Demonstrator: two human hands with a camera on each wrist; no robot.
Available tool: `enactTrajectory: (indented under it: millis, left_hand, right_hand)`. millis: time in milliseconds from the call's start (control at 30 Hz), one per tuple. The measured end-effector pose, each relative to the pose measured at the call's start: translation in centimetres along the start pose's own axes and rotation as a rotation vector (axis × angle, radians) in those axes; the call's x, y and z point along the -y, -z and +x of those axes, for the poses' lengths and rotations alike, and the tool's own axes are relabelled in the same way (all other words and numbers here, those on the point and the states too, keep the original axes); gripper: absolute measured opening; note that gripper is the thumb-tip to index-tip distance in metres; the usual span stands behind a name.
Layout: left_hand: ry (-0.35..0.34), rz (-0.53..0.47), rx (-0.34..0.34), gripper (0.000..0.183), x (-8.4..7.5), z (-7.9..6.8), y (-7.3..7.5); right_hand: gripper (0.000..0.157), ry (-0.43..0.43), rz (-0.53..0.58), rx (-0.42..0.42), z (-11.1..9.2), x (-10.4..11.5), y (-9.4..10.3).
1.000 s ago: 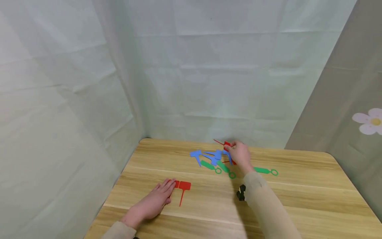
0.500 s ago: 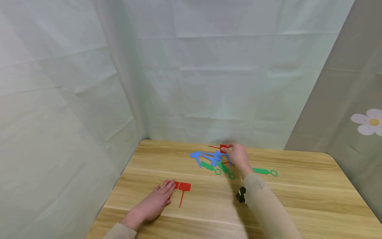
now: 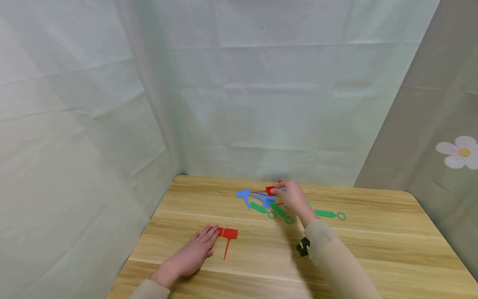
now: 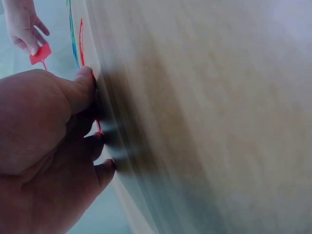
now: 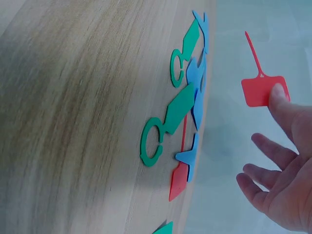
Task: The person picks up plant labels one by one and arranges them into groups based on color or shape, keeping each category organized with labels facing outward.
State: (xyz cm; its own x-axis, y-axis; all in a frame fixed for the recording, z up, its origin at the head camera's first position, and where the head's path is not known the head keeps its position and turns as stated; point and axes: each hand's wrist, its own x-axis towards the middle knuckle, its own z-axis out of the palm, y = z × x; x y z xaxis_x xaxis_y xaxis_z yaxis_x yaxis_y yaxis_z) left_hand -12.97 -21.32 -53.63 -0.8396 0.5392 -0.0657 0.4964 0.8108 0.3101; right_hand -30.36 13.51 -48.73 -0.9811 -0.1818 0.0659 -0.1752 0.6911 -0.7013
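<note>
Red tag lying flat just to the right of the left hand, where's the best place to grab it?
Probably pinch the wide plate of that red tag by its right edge, coming from the right. The left side is crowded by another red tag, partly covered by the left hand. The narrow stem offers less to hold.

Free tabletop (image 3: pixel 261 249) just before the green tags (image 3: pixel 258 207), cloth wall (image 3: pixel 261 124) beyond

Raised red tag (image 5: pixel 256 92), thin stem (image 5: pixel 253 53) pointing left, another red tag (image 3: pixel 220 232) flat, partly covered
</note>
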Motion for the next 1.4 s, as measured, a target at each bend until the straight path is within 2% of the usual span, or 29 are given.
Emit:
enactTrajectory:
  millis: [167, 300, 500, 700, 833, 1033, 1200, 1400]
  left_hand:
    - [-0.003, -0.011, -0.013, 0.057, 0.1, 0.1, -0.1]
    - [0.007, -0.007, -0.011, 0.057, 0.1, 0.1, -0.1]
    - [0.021, -0.015, 0.003, 0.057, 0.0, 0.2, 0.1]
    - [0.035, -0.021, 0.011, 0.057, 0.0, 0.2, 0.0]
    - [0.03, -0.021, 0.005, 0.057, 0.0, 0.3, -0.1]
    - [0.031, -0.013, 0.003, 0.057, -0.1, 0.2, -0.2]
    - [0.037, -0.012, 0.009, 0.057, -0.1, 0.2, -0.2]
    - [0.021, -0.011, 0.0, 0.057, -0.2, 0.0, -0.1]
  right_hand:
    - [0.019, 0.03, 0.008, 0.024, -0.2, 0.1, 0.1]
    - [0.017, 0.08, 0.06, 0.06, -0.5, 0.1, 0.1]
    - [0.02, 0.166, 0.023, 0.128, -0.8, 0.4, 0.3]
    - [0.01, 0.248, -0.056, 0.231, -1.1, 0.8, 0.5]
    - [0.006, 0.287, -0.024, 0.306, -1.4, 1.2, 0.6]
    - [0.012, 0.369, 0.005, 0.389, -1.7, 1.5, 0.6]
    - [0.012, 0.472, -0.041, 0.444, -1.8, 1.6, 0.6]
    - [0.011, 0.472, -0.081, 0.501, -2.0, 2.1, 0.2]
